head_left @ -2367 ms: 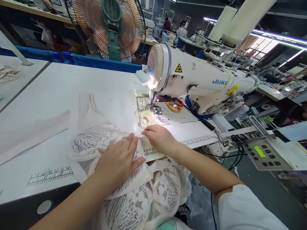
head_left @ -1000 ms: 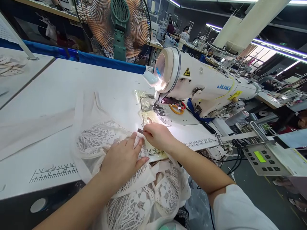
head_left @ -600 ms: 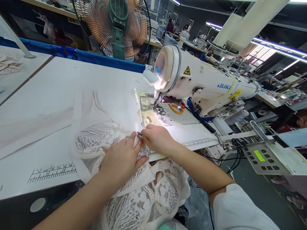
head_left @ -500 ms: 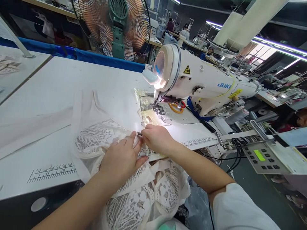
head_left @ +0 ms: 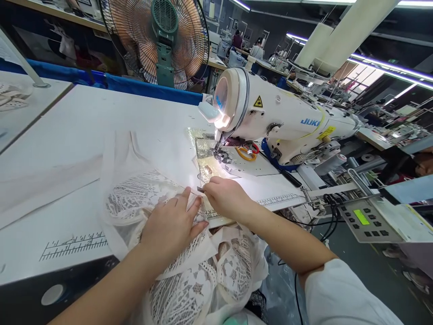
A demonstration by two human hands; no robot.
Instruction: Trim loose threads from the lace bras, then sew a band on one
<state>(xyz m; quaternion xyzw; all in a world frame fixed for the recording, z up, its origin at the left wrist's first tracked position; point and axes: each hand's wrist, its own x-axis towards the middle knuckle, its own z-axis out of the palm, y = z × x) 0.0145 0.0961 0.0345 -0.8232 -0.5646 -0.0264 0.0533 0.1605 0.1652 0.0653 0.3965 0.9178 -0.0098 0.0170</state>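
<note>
A white lace bra [head_left: 135,194] lies across the table edge, its cup on the tabletop. My left hand [head_left: 171,223] lies flat on it, fingers stretched out and thumb apart, pressing the fabric near a narrow strap end. Just right of those fingertips, my right hand [head_left: 225,196] is closed around small metal snips [head_left: 200,189]; only their dark tip pokes out, so the rest is hidden. The tip is a little apart from the fabric edge. More white lace pieces [head_left: 189,289] hang in a heap below my hands.
A white sewing machine [head_left: 270,108] stands behind my hands, its lamp lit over the needle plate. Orange-handled scissors [head_left: 246,153] lie beneath its arm. A control panel [head_left: 368,221] is at right. A large fan [head_left: 164,45] stands beyond the blue table edge [head_left: 152,88].
My right hand has drawn slightly right with the snips, widening the gap between their tip and my left fingertips. My left hand keeps its place on the bra.
</note>
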